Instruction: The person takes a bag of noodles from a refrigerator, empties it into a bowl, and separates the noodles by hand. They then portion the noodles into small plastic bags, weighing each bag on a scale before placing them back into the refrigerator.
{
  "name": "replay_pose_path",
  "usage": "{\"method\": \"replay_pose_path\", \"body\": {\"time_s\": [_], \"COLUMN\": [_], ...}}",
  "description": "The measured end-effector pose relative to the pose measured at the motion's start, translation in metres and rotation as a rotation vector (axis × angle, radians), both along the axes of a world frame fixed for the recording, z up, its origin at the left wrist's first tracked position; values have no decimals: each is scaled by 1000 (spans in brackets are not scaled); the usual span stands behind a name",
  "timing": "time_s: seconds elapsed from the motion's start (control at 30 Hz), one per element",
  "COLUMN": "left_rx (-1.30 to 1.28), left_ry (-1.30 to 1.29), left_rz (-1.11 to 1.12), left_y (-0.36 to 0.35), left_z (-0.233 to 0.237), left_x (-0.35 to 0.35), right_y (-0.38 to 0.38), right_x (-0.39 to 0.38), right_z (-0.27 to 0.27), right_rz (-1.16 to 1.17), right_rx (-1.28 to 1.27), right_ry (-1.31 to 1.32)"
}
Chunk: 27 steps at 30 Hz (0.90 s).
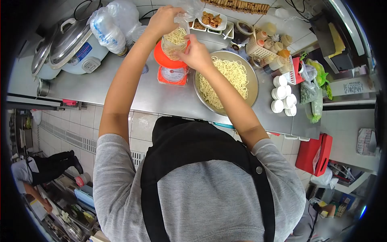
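L hand (pixel 165 20) pinches the upper part of a clear plastic bag (pixel 169 49), and R hand (pixel 196 54) holds its side betw. thumb and fingers, so both grips are narrow. The bag, w/ noodles (pixel 176 35) in it, is above the orange pan (pixel 162 60) of a dial scale (pixel 173 76); whether its bottom touches the pan, I can't tell. More loose noodles (pixel 234 73) lie in the big metal bowl (pixel 252 76), just R of the scale. To do it well, keep the bag upright w/ L hand and support its side w/ R, so no strand slips out. For a correct wt., hands should neither press nor lift.
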<state>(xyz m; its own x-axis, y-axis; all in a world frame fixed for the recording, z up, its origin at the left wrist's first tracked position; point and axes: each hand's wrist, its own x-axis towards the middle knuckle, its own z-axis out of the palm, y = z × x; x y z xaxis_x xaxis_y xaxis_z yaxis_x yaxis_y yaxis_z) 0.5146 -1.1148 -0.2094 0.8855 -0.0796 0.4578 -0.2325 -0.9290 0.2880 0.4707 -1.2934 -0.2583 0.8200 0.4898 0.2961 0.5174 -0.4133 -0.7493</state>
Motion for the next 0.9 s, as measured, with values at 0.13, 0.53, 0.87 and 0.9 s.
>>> {"method": "replay_pose_path", "body": {"time_s": [0.13, 0.53, 0.87, 0.9], "left_rx": [-56, -144, -167, -284], "left_ry": [122, 74, 12, -17], "left_rz": [14, 83, 176, 149], "left_y": [6, 13, 52, 52], "left_z": [4, 3, 36, 50], "left_x": [5, 3, -43, -58], "right_y": [11, 10, -6, -9], "right_x": [14, 53, 16, 11], "right_z": [-2, 64, 71, 85], "right_rz": [-243, -7, 271, 273], "right_rx": [-28, 298, -25, -22], "right_ry": [-120, -121, -254, -248]}}
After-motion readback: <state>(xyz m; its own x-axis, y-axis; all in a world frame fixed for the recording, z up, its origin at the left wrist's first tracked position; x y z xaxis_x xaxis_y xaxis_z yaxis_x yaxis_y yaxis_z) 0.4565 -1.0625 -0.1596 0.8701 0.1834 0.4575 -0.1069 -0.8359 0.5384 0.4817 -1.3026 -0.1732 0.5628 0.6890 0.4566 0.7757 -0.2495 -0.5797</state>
